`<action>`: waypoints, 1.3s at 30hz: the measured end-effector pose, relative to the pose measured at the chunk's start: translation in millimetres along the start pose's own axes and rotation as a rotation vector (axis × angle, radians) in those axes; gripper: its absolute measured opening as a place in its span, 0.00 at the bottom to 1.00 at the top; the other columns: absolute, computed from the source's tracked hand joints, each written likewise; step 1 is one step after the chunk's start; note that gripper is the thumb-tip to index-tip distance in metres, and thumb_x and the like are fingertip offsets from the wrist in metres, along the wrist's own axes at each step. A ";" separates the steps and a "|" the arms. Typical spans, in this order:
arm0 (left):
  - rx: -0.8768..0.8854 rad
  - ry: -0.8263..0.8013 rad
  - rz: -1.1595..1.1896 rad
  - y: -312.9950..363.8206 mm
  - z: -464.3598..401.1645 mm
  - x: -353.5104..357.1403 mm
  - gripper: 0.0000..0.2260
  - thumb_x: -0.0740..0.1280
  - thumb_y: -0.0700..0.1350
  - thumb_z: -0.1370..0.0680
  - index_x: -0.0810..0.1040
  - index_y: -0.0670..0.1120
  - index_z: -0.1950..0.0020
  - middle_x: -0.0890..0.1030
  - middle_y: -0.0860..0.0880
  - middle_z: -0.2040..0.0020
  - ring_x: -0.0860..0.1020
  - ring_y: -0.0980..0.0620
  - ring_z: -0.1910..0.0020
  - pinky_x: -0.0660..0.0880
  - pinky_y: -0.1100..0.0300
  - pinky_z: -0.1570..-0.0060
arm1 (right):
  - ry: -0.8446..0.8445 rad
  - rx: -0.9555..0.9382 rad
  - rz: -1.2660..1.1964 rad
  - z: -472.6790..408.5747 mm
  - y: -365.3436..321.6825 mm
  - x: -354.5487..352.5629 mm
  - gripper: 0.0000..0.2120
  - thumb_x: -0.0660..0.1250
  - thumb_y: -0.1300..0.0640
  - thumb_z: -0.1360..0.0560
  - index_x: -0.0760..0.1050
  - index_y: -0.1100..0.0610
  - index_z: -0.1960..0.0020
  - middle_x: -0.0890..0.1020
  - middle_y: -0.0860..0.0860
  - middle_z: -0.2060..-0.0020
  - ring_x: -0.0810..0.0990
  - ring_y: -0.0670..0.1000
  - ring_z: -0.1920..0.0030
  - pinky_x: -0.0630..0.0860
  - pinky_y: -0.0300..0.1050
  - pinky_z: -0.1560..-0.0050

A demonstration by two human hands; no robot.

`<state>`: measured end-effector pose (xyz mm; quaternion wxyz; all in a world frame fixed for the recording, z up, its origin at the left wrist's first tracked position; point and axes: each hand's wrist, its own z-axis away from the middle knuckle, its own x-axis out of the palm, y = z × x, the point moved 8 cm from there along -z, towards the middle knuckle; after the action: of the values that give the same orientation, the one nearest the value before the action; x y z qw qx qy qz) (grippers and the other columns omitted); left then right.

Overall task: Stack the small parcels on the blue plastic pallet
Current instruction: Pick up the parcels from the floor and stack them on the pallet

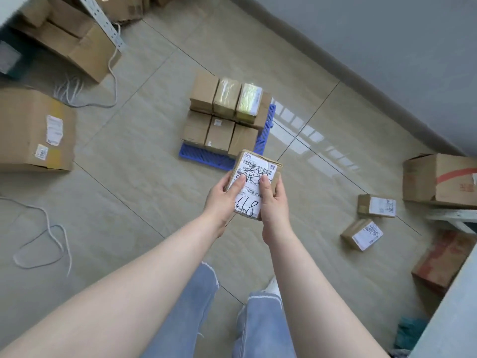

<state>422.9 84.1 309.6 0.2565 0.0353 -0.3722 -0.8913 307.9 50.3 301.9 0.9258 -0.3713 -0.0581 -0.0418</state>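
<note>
A small brown parcel (254, 174) with a white shipping label and black handwriting is held in front of me, above the floor. My left hand (223, 200) grips its left side and my right hand (273, 202) grips its right side, thumbs on the label. Just beyond it the blue plastic pallet (204, 155) lies on the tiled floor, with several small cardboard parcels (219, 133) packed on it; the far row (227, 98) is stacked higher. Two more small labelled parcels (376, 205) (361, 235) lie on the floor to my right.
A large cardboard box (33, 130) stands on the left, open boxes (74, 45) and a metal shelf post (103, 21) at the back left. White cords (51, 233) trail over the floor. More boxes (441, 179) sit at the right. A grey wall (387, 34) runs behind.
</note>
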 end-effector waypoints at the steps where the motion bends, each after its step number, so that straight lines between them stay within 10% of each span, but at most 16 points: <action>1: 0.004 0.017 0.006 8.5 -6.2 -16.9 0.13 0.65 0.47 0.20 0.77 0.46 0.37 0.85 0.49 0.47 0.84 0.55 0.54 0.80 0.60 0.52 | -0.014 -0.001 0.007 -1.9 -0.7 20.1 0.22 0.64 0.50 0.21 0.66 0.50 0.28 0.82 0.51 0.39 0.83 0.51 0.44 0.82 0.46 0.55; 19: -0.037 0.144 -0.092 85.9 -168.8 -132.2 0.11 0.66 0.47 0.20 0.78 0.52 0.39 0.84 0.49 0.44 0.83 0.50 0.46 0.79 0.53 0.43 | -0.116 0.244 0.227 -142.3 -7.4 181.1 0.14 0.62 0.51 0.19 0.74 0.58 0.40 0.82 0.49 0.58 0.80 0.40 0.71 0.70 0.32 0.78; 25: -0.091 0.240 -0.423 50.2 -283.2 -177.9 0.28 0.61 0.79 0.38 0.78 0.67 0.44 0.80 0.47 0.43 0.80 0.43 0.43 0.77 0.45 0.41 | -0.100 0.228 0.305 -228.0 6.7 210.0 0.06 0.62 0.51 0.19 0.74 0.53 0.48 0.81 0.48 0.59 0.79 0.42 0.68 0.71 0.32 0.76; 36: -0.140 0.173 -0.452 20.3 -426.6 -213.2 0.24 0.66 0.67 0.36 0.79 0.57 0.44 0.81 0.45 0.43 0.82 0.46 0.48 0.79 0.46 0.44 | -0.061 0.235 0.337 -370.2 78.4 239.5 0.11 0.63 0.56 0.19 0.76 0.55 0.39 0.83 0.45 0.53 0.82 0.41 0.57 0.76 0.30 0.64; 39: -0.161 0.150 -0.447 19.1 -443.9 -217.3 0.09 0.68 0.55 0.26 0.78 0.56 0.48 0.83 0.47 0.47 0.83 0.46 0.49 0.79 0.45 0.45 | -0.061 0.215 0.398 -396.5 95.0 245.0 0.11 0.63 0.56 0.20 0.75 0.54 0.39 0.84 0.49 0.49 0.82 0.46 0.54 0.78 0.40 0.54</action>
<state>732.0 -108.7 -25.0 0.0818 0.1621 -0.2628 -0.9476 592.2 -164.1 -13.5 0.9478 -0.2759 -0.0158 0.1593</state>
